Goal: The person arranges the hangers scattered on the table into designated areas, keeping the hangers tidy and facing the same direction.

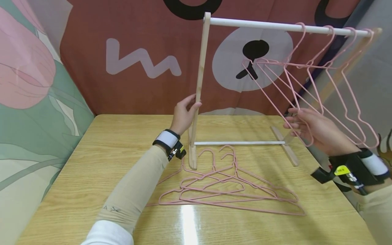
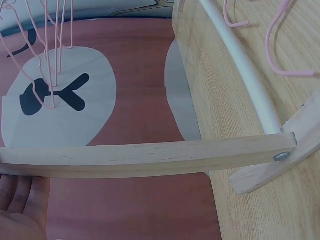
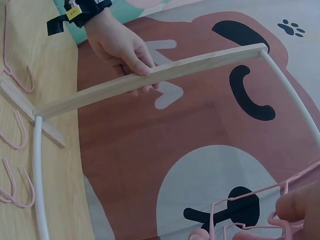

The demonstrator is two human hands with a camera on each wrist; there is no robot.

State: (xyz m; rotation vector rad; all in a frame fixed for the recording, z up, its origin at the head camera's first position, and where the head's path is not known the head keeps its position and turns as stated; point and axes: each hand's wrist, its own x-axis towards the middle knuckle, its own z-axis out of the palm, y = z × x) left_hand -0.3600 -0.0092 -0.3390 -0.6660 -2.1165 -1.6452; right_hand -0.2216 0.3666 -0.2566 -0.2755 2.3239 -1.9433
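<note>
A tabletop clothes rack with wooden uprights and white rods stands on the table. My left hand (image 1: 183, 114) grips its left wooden upright (image 1: 201, 68) about halfway up, thumb in front. Several pink clothes hangers (image 1: 312, 64) hang by their hooks near the right end of the white top rod (image 1: 254, 23). Around the lower wires of the nearest hanging ones my right hand (image 1: 318, 131) has its fingers bent; the right wrist view shows fingertips (image 3: 295, 205) against the pink wire, partly cut off by the frame. More pink hangers (image 1: 232, 187) lie overlapped on the table before the rack.
A white lower rod (image 1: 239, 143) joins the wooden feet (image 1: 284, 146) of the rack. The wooden table (image 1: 92, 177) reaches back to a brown printed cloth (image 1: 137, 92). A patterned cloth (image 1: 30, 119) hangs on the left side.
</note>
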